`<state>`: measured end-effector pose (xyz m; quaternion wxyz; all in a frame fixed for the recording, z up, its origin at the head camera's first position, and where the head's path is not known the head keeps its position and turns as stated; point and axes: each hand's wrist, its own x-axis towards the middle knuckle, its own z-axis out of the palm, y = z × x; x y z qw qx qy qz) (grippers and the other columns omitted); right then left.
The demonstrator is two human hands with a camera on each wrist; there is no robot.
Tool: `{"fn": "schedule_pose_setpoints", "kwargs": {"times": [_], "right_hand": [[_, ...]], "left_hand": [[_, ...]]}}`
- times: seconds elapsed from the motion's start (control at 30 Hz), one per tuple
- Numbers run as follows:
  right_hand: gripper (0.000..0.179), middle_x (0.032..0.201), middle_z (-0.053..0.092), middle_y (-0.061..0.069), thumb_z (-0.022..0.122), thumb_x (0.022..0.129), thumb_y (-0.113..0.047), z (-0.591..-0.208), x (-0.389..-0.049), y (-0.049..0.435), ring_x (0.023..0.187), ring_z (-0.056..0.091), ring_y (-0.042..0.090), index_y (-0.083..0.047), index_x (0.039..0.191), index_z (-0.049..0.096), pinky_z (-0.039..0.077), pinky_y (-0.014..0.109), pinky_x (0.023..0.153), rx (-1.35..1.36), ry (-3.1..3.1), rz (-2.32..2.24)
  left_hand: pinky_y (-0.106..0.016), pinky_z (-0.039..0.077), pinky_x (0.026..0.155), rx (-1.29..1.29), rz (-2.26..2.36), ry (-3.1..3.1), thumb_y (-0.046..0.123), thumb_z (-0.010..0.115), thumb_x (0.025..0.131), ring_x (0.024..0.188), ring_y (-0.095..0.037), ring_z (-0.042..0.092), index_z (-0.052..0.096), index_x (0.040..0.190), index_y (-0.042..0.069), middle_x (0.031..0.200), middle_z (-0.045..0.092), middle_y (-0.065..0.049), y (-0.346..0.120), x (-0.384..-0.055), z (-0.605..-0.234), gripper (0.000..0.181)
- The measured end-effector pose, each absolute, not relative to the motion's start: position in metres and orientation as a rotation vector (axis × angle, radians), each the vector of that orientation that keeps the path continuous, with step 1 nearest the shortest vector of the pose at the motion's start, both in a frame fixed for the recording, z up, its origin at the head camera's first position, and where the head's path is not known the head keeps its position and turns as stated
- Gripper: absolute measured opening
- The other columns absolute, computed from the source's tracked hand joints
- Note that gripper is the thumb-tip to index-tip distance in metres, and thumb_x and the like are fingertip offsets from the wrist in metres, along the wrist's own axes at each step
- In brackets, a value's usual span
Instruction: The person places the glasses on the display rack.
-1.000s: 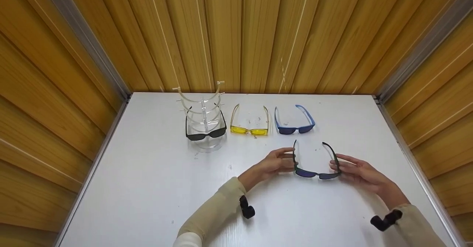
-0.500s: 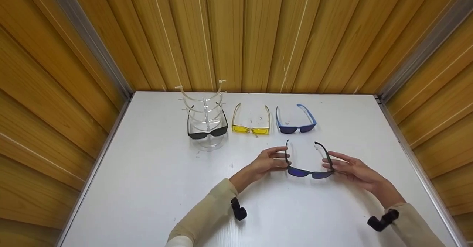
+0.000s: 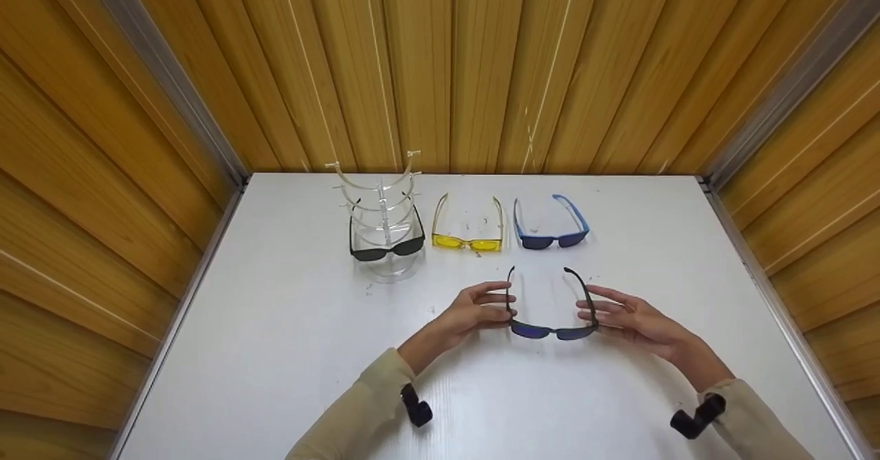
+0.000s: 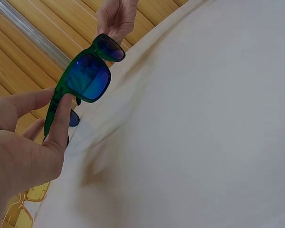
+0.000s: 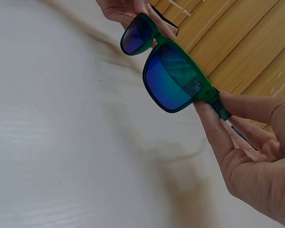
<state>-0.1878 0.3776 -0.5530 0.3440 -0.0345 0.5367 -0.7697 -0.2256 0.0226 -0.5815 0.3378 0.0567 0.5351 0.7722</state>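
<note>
A pair of green-framed sunglasses (image 3: 552, 331) with blue mirrored lenses is held above the table, temples unfolded and pointing away from the person. The left hand (image 3: 474, 314) pinches its left temple near the hinge. On the other side, the right hand (image 3: 636, 321) pinches the right temple close to the lens. Both wrist views show the green sunglasses (image 4: 88, 77) with thumb and fingers on either side of the temple. Behind them lie blue sunglasses (image 3: 552, 241) and yellow glasses (image 3: 467, 243). Black sunglasses (image 3: 388, 249) sit low on a clear display stand (image 3: 383, 202).
The white table (image 3: 275, 322) runs back to a wood-panelled wall (image 3: 481, 68), with panelled walls at both sides. The stand's upper clear arms bear no glasses. Small black cameras (image 3: 416, 406) are strapped at both wrists.
Both hands have moved left together, carrying the green sunglasses from the right towards the middle of the table. The other glasses and the stand stay where they were.
</note>
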Motion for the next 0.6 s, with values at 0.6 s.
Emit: {"fn": "schedule_pose_setpoints", "kwargs": {"times": [0.6], "right_hand": [[0.072,0.142,0.063,0.010,0.059,0.101,-0.002,-0.572,-0.190,0.314,0.124,0.067,0.016,-0.010,0.162,0.023,0.056,0.028,0.104,-0.079,1.544,-1.888]], "left_hand": [[-0.039,0.061,0.097,0.147,2.016,1.448,-0.009,0.067,0.088,0.104,-0.018,0.072,0.040,0.151,-0.005,0.144,0.054,-0.031,-0.049,-0.210,-0.585,0.069]]}}
